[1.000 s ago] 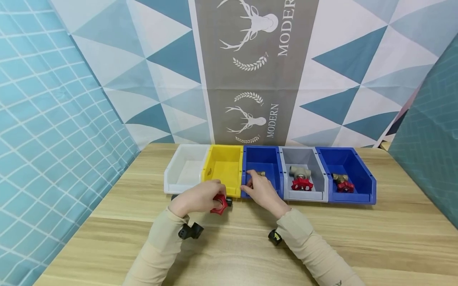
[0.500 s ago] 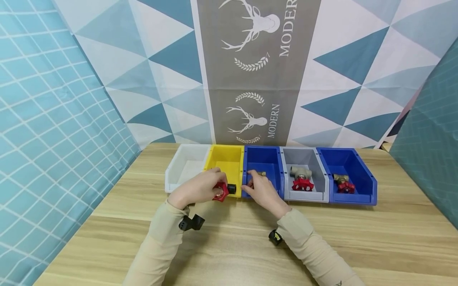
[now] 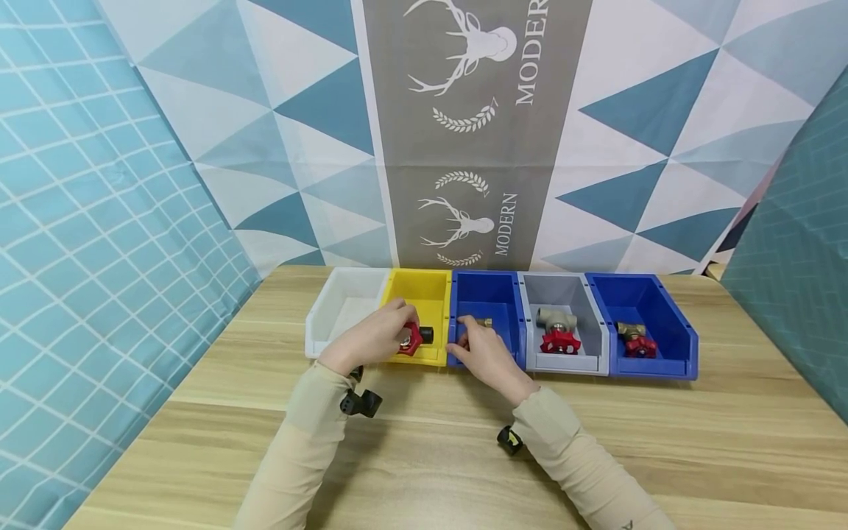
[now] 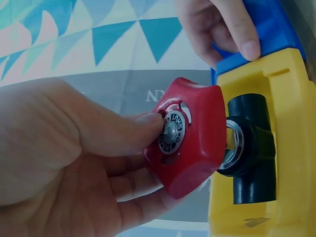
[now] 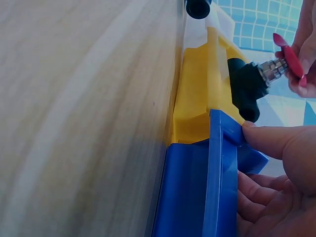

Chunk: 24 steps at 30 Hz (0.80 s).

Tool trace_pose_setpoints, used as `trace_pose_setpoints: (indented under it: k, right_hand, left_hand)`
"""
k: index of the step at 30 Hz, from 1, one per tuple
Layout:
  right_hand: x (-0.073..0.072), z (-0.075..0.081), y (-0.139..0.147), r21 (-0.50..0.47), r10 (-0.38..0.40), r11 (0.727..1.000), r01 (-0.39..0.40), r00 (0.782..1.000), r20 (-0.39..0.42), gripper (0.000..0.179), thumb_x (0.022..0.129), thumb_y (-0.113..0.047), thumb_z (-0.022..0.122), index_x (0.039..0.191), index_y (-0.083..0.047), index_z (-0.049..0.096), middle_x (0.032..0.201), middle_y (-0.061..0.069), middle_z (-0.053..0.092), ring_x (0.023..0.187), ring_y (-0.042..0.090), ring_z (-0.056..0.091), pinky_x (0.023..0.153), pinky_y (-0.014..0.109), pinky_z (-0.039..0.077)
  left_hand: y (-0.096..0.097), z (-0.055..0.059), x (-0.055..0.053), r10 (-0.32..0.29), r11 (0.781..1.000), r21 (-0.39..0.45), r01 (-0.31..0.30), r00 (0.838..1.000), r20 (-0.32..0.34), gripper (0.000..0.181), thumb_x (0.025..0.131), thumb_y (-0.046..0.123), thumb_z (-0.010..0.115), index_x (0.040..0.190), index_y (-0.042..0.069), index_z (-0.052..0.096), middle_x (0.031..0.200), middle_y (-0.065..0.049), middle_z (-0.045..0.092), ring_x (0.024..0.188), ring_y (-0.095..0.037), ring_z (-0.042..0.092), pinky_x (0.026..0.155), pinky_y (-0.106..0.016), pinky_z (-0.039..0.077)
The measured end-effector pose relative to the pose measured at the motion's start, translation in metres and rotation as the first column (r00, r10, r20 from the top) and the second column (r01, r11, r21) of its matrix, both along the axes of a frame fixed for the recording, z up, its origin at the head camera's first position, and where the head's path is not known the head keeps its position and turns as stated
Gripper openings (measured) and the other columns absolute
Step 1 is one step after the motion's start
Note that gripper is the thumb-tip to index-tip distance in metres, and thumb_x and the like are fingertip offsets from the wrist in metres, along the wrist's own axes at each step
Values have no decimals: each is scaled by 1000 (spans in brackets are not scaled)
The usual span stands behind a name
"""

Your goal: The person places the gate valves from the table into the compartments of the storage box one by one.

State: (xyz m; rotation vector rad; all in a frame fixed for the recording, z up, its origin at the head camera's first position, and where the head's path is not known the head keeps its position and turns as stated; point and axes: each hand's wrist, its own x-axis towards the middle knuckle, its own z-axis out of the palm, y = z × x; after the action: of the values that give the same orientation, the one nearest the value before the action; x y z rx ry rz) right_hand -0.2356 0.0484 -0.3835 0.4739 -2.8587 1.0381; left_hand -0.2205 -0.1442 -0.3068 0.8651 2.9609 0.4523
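My left hand (image 3: 379, 336) pinches a gate valve by its red handwheel (image 4: 190, 140), with the thumb on the wheel's centre. The valve's black pipe body (image 4: 252, 148) hangs at the mouth of the yellow bin (image 3: 433, 360), pointing inward. My right hand (image 3: 486, 355) grips the front left corner of the middle blue bin (image 5: 224, 173), thumb on the rim and fingers curled inside. A small brass fitting (image 3: 488, 322) shows in that bin, partly hidden behind the hand.
To the left stands a white bin (image 3: 318, 347). A grey bin (image 3: 563, 363) and another blue bin (image 3: 652, 367) to the right each hold a red-wheeled valve. All the bins sit in a row on the wooden table (image 3: 437, 471), before a patterned cloth backdrop.
My left hand has lifted the valve from in front of the bins up and forward over the yellow bin's front edge. My right hand has stayed at the blue bin.
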Motion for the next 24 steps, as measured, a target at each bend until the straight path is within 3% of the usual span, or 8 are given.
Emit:
trace_pose_setpoints:
  k: [15, 24]
  right_hand:
    - [-1, -1, 1, 4, 6, 1000, -6, 1000, 5, 51, 85, -25, 64, 125, 0, 44, 78, 3, 62, 61, 10, 54, 58, 25, 46]
    - [0, 0, 0, 10, -1, 1000, 1, 1000, 11, 51, 85, -25, 64, 125, -1, 44, 77, 1, 61, 60, 10, 53, 58, 24, 46]
  left_hand:
    - [5, -8, -22, 42, 999, -26, -41, 998, 55, 15, 87, -2, 49, 97, 4, 58, 96, -8, 52, 84, -18, 48, 77, -29, 45]
    - [7, -12, -33, 47, 999, 3, -48, 996, 80, 20, 81, -7, 51, 96, 4, 58, 97, -8, 50, 86, -20, 46, 79, -30, 44]
